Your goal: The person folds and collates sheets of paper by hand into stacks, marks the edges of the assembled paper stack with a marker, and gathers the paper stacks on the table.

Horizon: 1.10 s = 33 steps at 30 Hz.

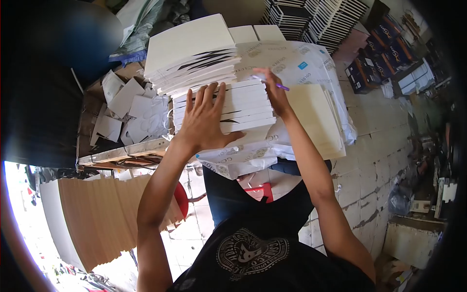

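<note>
My left hand (206, 117) lies with its fingers spread on a stack of thick white paper blocks (248, 104), thumb toward the front edge. At the right end of that stack is my right hand (276, 95), with a purple pen (282, 87) held between its fingers. Behind my left hand rises a taller pile of white paper blocks (189, 48) with dark gaps between some of them. To the right of my right forearm lie cream sheets (314, 117) on the printed wrapping paper (292, 58) that covers the work surface.
A wooden crate (121, 158) of paper scraps stands at the left. Below it is a large stack of brown-edged sheets (102, 219). Dark-covered stacks (331, 22) and dark boxes (372, 63) are at the back right. A red stool (262, 192) shows between my legs.
</note>
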{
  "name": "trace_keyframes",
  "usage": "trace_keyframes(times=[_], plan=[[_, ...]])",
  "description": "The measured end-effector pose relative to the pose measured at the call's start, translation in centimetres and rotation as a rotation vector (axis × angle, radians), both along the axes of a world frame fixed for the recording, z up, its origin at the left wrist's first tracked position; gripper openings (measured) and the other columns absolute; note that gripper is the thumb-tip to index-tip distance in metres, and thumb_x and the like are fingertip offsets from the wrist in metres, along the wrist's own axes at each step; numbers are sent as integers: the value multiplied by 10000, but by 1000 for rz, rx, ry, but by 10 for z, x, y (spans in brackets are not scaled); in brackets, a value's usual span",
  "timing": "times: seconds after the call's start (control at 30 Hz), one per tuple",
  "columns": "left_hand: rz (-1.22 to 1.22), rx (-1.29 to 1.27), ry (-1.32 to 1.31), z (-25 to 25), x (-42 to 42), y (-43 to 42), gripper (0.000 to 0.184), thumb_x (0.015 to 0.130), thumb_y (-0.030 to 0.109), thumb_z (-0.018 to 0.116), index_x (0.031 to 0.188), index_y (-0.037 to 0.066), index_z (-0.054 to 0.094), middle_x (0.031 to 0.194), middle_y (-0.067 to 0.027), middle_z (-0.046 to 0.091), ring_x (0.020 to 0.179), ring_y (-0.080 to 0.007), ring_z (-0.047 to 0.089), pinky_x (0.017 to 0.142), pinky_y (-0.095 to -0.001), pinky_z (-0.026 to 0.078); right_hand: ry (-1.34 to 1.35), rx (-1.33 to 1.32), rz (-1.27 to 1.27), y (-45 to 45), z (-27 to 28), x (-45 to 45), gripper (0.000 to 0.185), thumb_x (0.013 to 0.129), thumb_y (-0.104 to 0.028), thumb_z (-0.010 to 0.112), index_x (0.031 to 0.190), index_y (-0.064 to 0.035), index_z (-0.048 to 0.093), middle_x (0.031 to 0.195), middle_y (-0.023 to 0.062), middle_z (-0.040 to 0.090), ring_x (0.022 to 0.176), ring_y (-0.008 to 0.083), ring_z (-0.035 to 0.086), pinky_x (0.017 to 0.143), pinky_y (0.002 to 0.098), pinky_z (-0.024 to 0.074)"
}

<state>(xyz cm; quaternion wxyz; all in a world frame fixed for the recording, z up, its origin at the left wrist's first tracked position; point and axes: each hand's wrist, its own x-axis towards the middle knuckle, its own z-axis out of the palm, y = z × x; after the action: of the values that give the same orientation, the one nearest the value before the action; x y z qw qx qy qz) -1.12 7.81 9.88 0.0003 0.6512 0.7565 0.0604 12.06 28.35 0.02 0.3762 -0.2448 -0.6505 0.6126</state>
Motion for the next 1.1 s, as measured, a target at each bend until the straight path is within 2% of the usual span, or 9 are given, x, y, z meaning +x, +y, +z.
trace_keyframes(times=[0.07, 0.2, 0.23, 0.47, 0.5, 0.6, 0.83, 0.93, 1.1], plan=[[-8, 24, -6, -2, 0, -1, 1194, 650, 651, 735, 1497, -12, 215, 1473, -242, 300, 1413, -395, 252, 1173, -558, 131, 71, -34, -143, -4, 14, 9, 513, 1036, -473, 350, 1124, -36, 602, 870, 55, 678, 804, 122, 625, 724, 251, 446], [-9, 46, -24, 0, -1, -1, 1179, 642, 623, 752, 1491, -9, 234, 1453, -227, 332, 1394, -382, 288, 1170, -554, 142, 95, 160, -272, -20, 56, 36, 253, 1005, -235, 525, 1128, -17, 560, 897, 91, 684, 837, 135, 644, 741, 278, 482], [-11, 54, -24, -1, -1, -1, 1174, 640, 615, 757, 1489, -8, 239, 1449, -224, 340, 1389, -378, 297, 1169, -554, 144, 125, 132, -249, -27, 69, 39, 182, 944, -85, 604, 1096, 7, 564, 881, 106, 691, 796, 132, 652, 741, 271, 507], [-24, 106, -47, -3, -2, -3, 1142, 646, 588, 763, 1477, -18, 267, 1432, -211, 362, 1370, -363, 326, 1164, -542, 158, -117, 351, -167, -57, 91, 30, 134, 908, -91, 663, 973, 23, 640, 708, 72, 682, 654, 76, 628, 561, 234, 472], [-28, 113, -49, -3, -2, -3, 1138, 646, 587, 763, 1475, -19, 272, 1430, -210, 364, 1366, -362, 330, 1162, -541, 162, -148, 578, -197, -54, 88, 25, 134, 886, -102, 684, 963, -2, 639, 719, 60, 675, 627, 86, 610, 540, 249, 442], [-26, 137, -53, -5, -3, -4, 1134, 642, 585, 765, 1471, -22, 283, 1422, -209, 371, 1354, -358, 342, 1155, -539, 178, -189, 543, -250, -61, 89, 19, 107, 880, -103, 700, 918, -15, 650, 765, 9, 655, 661, 49, 554, 596, 213, 419], [-19, 128, -36, -4, -3, -3, 1136, 633, 590, 765, 1466, -22, 296, 1409, -217, 385, 1348, -365, 349, 1153, -541, 192, -250, 775, -274, -57, 85, 16, 79, 852, -104, 669, 867, -43, 622, 791, 80, 677, 716, 240, 611, 616, 359, 477], [-15, 117, -22, -6, -3, -2, 1126, 658, 639, 721, 1463, -25, 299, 1409, -195, 372, 1361, -340, 318, 1148, -595, 178, -268, 749, -268, -61, 89, 17, 65, 851, -103, 662, 863, -49, 627, 806, 89, 679, 783, 276, 604, 674, 393, 483], [-11, 130, -26, -7, -2, -2, 1124, 637, 605, 749, 1462, -18, 308, 1412, -212, 382, 1358, -362, 338, 1154, -558, 186, -280, 768, -263, -60, 85, 17, 47, 837, -90, 659, 864, -63, 632, 826, 72, 685, 816, 285, 601, 747, 413, 466]])
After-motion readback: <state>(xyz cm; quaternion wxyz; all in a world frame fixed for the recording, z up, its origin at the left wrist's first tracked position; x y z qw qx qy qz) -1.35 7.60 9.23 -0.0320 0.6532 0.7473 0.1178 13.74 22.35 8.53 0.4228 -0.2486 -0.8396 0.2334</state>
